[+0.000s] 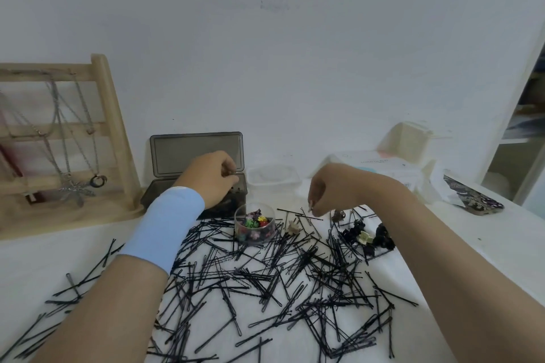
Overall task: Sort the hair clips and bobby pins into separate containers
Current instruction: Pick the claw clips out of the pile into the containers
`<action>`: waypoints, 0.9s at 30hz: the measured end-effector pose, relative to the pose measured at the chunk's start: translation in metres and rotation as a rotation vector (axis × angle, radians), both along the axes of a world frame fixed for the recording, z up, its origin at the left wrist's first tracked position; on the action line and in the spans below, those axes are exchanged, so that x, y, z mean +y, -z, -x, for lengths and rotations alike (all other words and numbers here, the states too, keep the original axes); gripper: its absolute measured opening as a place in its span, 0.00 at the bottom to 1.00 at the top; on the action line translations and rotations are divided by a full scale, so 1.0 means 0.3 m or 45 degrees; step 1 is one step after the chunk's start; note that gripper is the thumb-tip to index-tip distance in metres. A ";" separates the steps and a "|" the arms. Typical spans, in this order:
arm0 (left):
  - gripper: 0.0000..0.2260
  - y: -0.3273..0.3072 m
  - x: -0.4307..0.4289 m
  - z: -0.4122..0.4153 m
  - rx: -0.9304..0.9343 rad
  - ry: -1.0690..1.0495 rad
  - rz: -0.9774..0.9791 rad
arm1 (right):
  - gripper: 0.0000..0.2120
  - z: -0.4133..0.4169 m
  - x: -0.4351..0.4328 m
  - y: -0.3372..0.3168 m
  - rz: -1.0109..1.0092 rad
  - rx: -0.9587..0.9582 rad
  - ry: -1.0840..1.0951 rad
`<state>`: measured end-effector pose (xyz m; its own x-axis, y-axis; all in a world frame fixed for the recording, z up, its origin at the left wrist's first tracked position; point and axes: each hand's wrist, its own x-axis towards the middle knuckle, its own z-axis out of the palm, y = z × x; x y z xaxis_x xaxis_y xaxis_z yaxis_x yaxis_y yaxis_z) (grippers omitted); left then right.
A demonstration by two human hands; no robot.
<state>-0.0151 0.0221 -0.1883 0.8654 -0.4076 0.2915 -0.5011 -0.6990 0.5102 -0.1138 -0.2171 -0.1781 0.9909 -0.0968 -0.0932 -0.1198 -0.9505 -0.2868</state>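
Note:
Black bobby pins [265,283] lie scattered across the white table. A round clear tub [255,224] holds several small colourful clips. A dark grey box [194,186] stands open behind it. My left hand [212,177] hovers over that box with fingers curled; what it holds is too small to tell. My right hand [330,188] hangs with its fingertips just above a bobby pin [309,216] lying on the table. Black claw clips [380,236], a cream clip [365,237] and a beige clip [292,227] lie to the right of the tub.
A wooden jewellery rack [67,138] with chains stands at the left. An empty clear container [272,178] sits behind the tub. White boxes [386,168] and a patterned phone [472,197] lie at the back right. The table's edge runs along the right.

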 end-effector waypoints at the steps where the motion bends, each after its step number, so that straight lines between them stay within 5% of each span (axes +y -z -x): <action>1: 0.05 -0.006 -0.014 0.010 -0.011 0.035 0.046 | 0.05 0.004 -0.016 -0.011 0.022 -0.015 0.037; 5: 0.12 -0.042 -0.096 0.086 -0.139 0.267 0.047 | 0.09 0.015 -0.071 0.000 0.125 0.080 0.120; 16: 0.14 0.030 -0.314 0.195 0.005 0.495 -0.874 | 0.06 0.013 -0.088 0.000 -0.220 -0.065 0.066; 20: 0.12 0.026 -0.318 0.183 -0.022 0.498 -0.795 | 0.04 0.018 -0.085 -0.016 -0.344 -0.097 0.045; 27: 0.09 -0.094 -0.103 0.084 -0.034 0.311 -0.233 | 0.06 0.008 -0.023 -0.021 -0.524 -0.092 0.026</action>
<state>-0.0402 -0.0088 -0.1602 0.7284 -0.6504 0.2153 -0.6770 -0.6352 0.3717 -0.1161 -0.2242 -0.1716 0.9946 -0.0859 -0.0588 -0.1034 -0.7522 -0.6508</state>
